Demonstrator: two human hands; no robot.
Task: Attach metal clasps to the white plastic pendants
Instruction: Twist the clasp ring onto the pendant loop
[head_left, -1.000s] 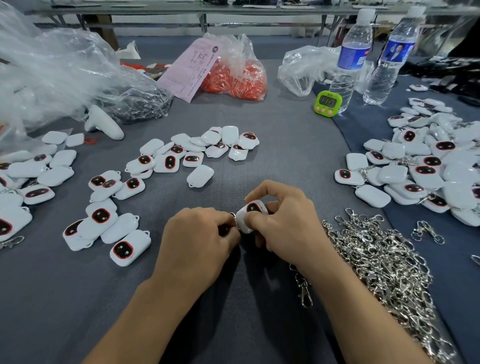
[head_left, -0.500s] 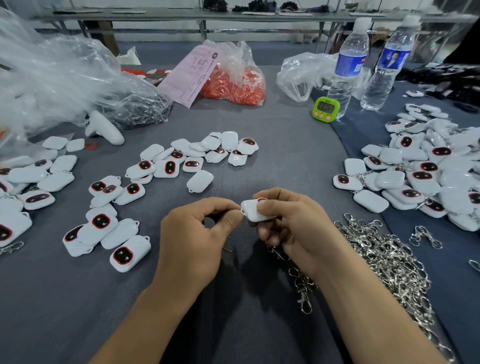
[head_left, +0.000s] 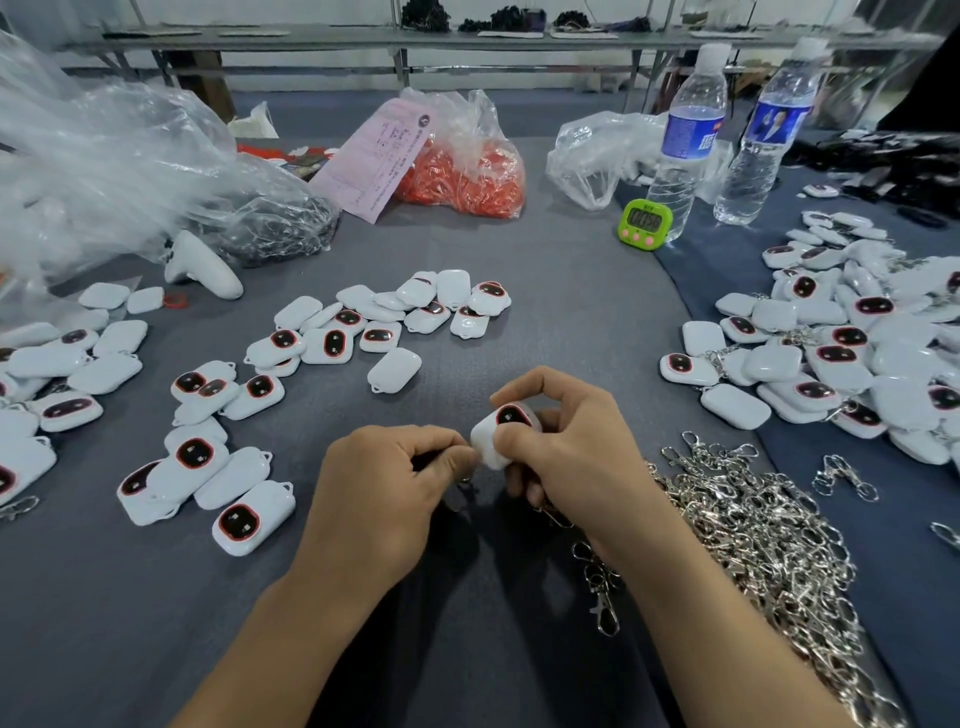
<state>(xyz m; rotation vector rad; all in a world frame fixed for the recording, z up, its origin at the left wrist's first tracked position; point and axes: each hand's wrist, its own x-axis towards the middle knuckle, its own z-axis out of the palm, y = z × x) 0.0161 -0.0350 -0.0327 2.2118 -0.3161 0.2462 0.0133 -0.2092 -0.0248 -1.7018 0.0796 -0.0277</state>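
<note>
Gripping a glossy white pendant (head_left: 493, 441) between curled thumb and fingers, the right hand (head_left: 566, 452) holds it just above the bench (head_left: 545, 291), near the middle of the near edge. The pendant is a rounded rectangular shell of smooth plastic with a dark, red-rimmed oval window facing up. The left hand (head_left: 384, 488) pinches the pendant's near-left corner with thumb and forefinger, other fingers curled under. A bright metal clasp (head_left: 602, 597) on a short chain hangs below the right hand onto the bench's grey felt-like cloth (its upper end is hidden by the palm).

Loose pendants (head_left: 228, 467) lie scattered toward the left edge, some window-up, some showing plain white backs. A tangled heap of clasps (head_left: 753, 545), shiny and wiry, lies just right of the right forearm. Beyond it, at the right edge, a pile of pendants (head_left: 831, 364) has chains showing among them.

Toward the far edge stand a green timer (head_left: 644, 224) and two clear water bottles (head_left: 685, 140), with a bag of orange pieces (head_left: 462, 176) under a pink slip (head_left: 379, 156). Crumpled clear plastic sheeting (head_left: 104, 166) fills the far-left corner, a white handle-shaped object (head_left: 205, 267) beside it.
</note>
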